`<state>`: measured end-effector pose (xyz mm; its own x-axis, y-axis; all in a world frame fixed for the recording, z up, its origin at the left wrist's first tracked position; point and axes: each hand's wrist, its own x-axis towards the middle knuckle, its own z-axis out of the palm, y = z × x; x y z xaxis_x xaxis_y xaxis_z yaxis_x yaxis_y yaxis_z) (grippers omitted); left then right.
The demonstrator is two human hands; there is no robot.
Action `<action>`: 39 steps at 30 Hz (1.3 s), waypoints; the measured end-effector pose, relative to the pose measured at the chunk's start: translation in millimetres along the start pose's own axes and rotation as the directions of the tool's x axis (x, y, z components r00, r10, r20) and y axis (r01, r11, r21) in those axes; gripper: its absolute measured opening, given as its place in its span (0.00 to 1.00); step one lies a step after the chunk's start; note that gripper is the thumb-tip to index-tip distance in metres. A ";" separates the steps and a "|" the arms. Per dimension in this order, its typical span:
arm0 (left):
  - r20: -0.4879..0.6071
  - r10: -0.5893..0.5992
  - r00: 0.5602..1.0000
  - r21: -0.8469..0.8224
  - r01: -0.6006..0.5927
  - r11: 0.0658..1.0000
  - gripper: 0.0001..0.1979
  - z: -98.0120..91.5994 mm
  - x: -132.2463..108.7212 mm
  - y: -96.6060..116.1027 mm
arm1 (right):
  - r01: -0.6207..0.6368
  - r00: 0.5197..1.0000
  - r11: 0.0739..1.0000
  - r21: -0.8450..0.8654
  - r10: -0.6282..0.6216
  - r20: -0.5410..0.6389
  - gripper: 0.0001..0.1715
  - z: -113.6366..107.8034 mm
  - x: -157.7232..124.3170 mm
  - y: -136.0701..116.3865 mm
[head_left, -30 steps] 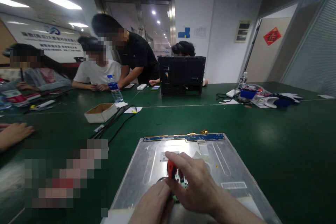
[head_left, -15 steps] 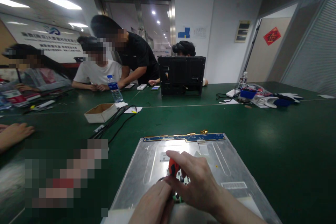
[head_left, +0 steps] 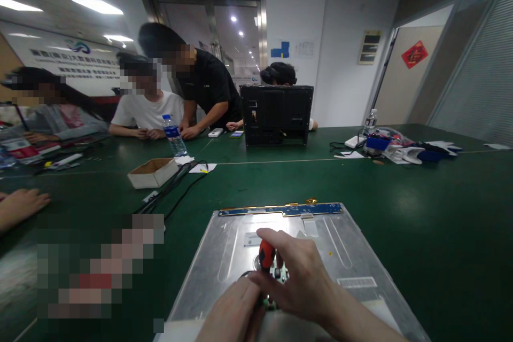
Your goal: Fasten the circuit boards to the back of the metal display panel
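Screwdriver (head_left: pixel 266 255) | right hand (head_left: pixel 302 275): fingers gripping it | left hand (head_left: pixel 235 302): cannot tell | box (head_left: pixel 147 179), left: contents unclear | sign (head_left: pixel 415 55), far right: "福"

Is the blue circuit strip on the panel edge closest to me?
No, the blue circuit strip runs along the far edge of the metal panel, beyond the right hand.

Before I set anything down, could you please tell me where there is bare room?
The green table looks bare just right of the silver metal panel and between it and the upright black casing. It is crowded left, around the open white box and black cables.
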<state>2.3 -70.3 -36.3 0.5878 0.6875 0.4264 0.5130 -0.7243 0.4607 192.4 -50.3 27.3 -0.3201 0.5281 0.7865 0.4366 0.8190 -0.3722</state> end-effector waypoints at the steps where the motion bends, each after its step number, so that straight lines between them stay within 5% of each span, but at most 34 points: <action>1: 0.005 -0.006 1.000 0.005 0.006 1.000 0.18 0.4 -0.6 -0.9 | 0.001 1.000 1.000 -0.007 -0.001 -0.002 0.25 0.1 0.1 0.3; 11: 0.005 -0.030 1.000 -0.057 0.030 0.998 0.16 -4.9 5.0 7.0 | 0.041 0.999 0.999 -0.032 -0.042 -0.029 0.34 2.6 -2.2 -1.5; 27: 0.010 -0.037 0.999 -0.036 0.038 0.999 0.15 1.4 0.3 1.2 | 0.047 0.999 0.997 -0.055 -0.047 0.002 0.25 0.2 1.1 -1.1; 39: 0.032 -0.046 0.998 -0.096 0.049 0.994 0.12 -1.7 4.6 7.4 | 0.064 0.997 0.998 -0.001 -0.064 -0.035 0.38 -0.1 -1.3 -3.5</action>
<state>7.7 -72.4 -29.6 0.5829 0.7183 0.3798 0.4786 -0.6813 0.5539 191.3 -53.9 27.6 -0.3174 0.4667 0.8255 0.4162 0.8507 -0.3209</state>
